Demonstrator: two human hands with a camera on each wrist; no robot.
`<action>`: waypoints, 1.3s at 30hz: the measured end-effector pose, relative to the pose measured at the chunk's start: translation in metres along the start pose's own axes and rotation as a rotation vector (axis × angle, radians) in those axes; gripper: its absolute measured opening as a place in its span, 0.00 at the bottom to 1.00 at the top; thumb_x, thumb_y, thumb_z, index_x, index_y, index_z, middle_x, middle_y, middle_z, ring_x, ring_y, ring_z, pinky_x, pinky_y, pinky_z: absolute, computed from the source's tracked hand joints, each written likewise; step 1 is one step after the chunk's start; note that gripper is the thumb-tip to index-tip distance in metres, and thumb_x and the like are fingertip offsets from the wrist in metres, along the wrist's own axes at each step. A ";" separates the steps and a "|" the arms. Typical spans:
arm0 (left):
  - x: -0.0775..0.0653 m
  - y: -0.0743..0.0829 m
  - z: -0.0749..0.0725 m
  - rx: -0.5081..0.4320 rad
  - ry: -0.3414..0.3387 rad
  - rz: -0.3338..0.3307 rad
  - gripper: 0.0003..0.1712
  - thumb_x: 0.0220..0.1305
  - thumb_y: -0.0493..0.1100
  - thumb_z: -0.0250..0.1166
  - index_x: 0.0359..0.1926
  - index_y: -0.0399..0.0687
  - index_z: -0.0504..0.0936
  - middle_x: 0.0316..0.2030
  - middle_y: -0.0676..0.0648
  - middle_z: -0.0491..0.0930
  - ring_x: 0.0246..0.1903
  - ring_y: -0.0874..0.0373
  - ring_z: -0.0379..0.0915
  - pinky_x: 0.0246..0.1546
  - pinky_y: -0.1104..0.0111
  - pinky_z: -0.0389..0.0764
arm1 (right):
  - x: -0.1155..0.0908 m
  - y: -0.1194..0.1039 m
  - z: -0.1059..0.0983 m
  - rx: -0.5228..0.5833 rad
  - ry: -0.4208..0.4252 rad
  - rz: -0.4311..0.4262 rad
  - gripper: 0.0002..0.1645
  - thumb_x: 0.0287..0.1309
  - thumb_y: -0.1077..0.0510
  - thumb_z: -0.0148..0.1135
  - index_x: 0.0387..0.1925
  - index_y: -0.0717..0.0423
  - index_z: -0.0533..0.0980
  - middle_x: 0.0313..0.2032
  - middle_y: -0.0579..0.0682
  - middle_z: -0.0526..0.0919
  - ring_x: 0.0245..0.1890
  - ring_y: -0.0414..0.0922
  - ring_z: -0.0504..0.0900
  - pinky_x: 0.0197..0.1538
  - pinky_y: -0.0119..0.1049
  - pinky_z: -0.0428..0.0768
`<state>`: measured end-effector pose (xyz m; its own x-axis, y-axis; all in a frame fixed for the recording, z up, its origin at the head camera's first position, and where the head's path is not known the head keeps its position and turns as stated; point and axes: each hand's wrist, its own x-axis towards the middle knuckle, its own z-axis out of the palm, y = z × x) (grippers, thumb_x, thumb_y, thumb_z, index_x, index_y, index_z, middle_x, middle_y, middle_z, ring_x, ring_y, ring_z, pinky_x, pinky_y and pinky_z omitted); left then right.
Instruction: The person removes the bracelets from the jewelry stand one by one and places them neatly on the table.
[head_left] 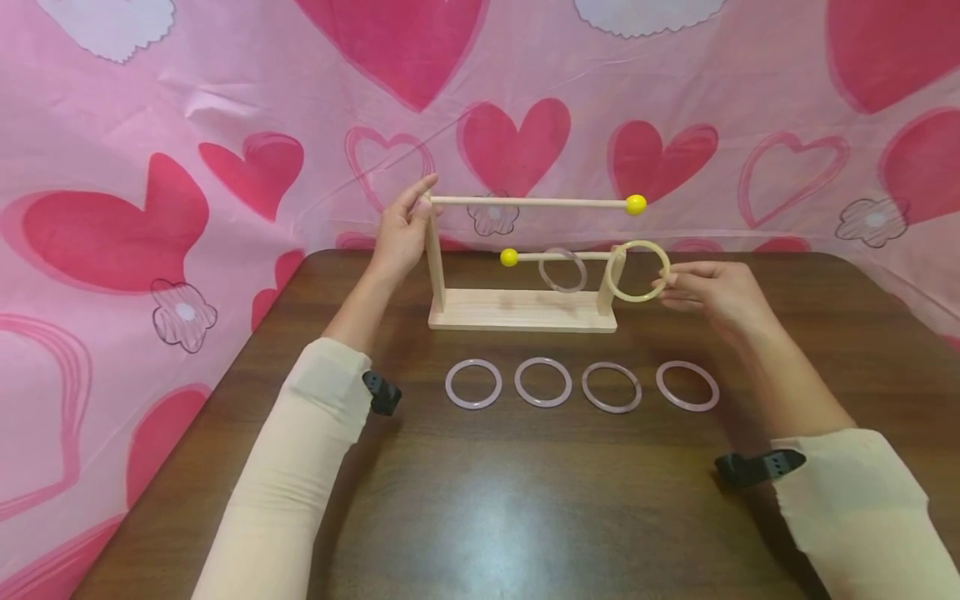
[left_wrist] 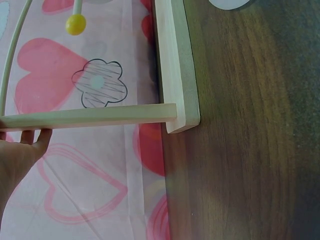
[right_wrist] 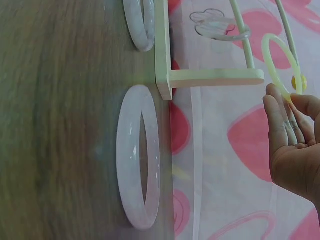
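A wooden bangle stand has two rods with yellow ball ends, one high and one low. My left hand grips the top of its left post, the thumb against the wood. Between thumb and fingers, my right hand pinches a pale yellow bangle beside the right post. That bangle hangs in the air, below the upper rod's yellow ball in the head view. A translucent greyish bangle hangs on the lower rod.
Several pale lilac bangles lie in a row on the brown table in front of the stand; the rightmost bangle sits a little apart. Behind the table hangs a pink cloth with hearts. Dark cameras are strapped to both wrists.
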<state>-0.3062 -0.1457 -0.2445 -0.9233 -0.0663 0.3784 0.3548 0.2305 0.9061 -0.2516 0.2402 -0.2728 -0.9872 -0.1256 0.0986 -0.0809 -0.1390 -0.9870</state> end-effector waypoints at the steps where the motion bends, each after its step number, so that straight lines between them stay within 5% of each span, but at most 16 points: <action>1: 0.000 0.000 0.000 -0.001 -0.001 0.002 0.22 0.70 0.41 0.48 0.63 0.57 0.70 0.48 0.37 0.78 0.50 0.53 0.74 0.50 0.64 0.73 | 0.000 0.000 -0.001 -0.010 0.000 0.004 0.11 0.56 0.71 0.58 0.27 0.59 0.83 0.26 0.54 0.85 0.28 0.43 0.84 0.35 0.35 0.81; 12: 0.001 0.000 0.001 -0.029 -0.013 -0.010 0.22 0.70 0.41 0.48 0.63 0.55 0.69 0.53 0.39 0.75 0.51 0.52 0.73 0.51 0.64 0.72 | -0.005 0.001 -0.010 -0.083 0.006 0.027 0.11 0.57 0.71 0.58 0.26 0.57 0.83 0.26 0.53 0.85 0.27 0.44 0.84 0.34 0.35 0.81; 19: 0.002 -0.001 0.001 -0.028 -0.014 0.003 0.22 0.70 0.39 0.48 0.64 0.52 0.68 0.53 0.39 0.75 0.51 0.51 0.73 0.51 0.63 0.72 | -0.009 0.004 -0.022 -0.020 -0.061 0.055 0.09 0.57 0.71 0.57 0.29 0.60 0.82 0.27 0.54 0.85 0.27 0.45 0.84 0.34 0.36 0.81; 39: 0.001 0.000 0.000 -0.007 -0.011 0.006 0.22 0.71 0.39 0.48 0.63 0.56 0.70 0.48 0.37 0.78 0.50 0.51 0.73 0.50 0.63 0.73 | -0.020 0.007 -0.047 -0.199 -0.147 0.143 0.08 0.59 0.68 0.57 0.31 0.56 0.81 0.30 0.55 0.85 0.31 0.45 0.84 0.36 0.37 0.81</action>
<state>-0.3067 -0.1459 -0.2441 -0.9227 -0.0546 0.3815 0.3611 0.2239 0.9053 -0.2388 0.2878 -0.2872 -0.9611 -0.2733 -0.0401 0.0176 0.0843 -0.9963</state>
